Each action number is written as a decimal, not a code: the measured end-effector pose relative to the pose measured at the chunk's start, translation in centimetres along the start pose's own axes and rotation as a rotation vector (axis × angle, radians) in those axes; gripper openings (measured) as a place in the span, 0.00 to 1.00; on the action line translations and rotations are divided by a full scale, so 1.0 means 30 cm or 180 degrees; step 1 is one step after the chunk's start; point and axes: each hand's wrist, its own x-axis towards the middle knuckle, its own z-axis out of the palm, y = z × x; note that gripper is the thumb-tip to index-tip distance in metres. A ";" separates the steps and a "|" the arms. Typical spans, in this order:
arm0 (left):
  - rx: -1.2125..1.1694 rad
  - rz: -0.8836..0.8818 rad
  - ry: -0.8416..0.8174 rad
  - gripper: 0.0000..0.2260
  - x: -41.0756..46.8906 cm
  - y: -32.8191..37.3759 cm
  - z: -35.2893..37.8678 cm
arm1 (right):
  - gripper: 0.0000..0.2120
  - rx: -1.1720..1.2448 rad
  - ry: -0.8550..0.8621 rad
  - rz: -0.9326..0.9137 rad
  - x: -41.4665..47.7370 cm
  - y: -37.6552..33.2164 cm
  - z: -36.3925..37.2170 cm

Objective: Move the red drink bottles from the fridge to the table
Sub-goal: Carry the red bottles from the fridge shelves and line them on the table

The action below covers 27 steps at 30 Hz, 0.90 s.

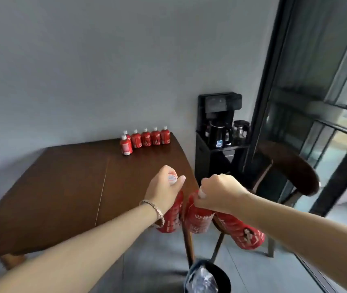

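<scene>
My left hand (164, 190) grips one red drink bottle (171, 216) by its white cap, and the bottle hangs below my fist over the table's near right corner. My right hand (221, 192) holds two red bottles by their necks: one (198, 216) hangs straight down, the other (244, 233) tilts out to the right. Both hands hover just off the right edge of the dark wooden table (62, 187). Several red bottles (145, 138) stand upright in a row at the table's far edge by the wall, with one more (126, 145) in front at the left.
A black stand with a water dispenser and kettles (219, 127) sits right of the table against the wall. A dark wooden chair (290, 168) stands to the right by a glass door (326, 102). A black bin with a plastic liner (207, 278) is on the floor below my hands.
</scene>
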 end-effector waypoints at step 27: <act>0.0452 -0.1126 -0.0632 0.26 1.336 -1.080 -0.079 | 0.19 0.0294 -0.1031 0.0292 1.738 -0.138 0.475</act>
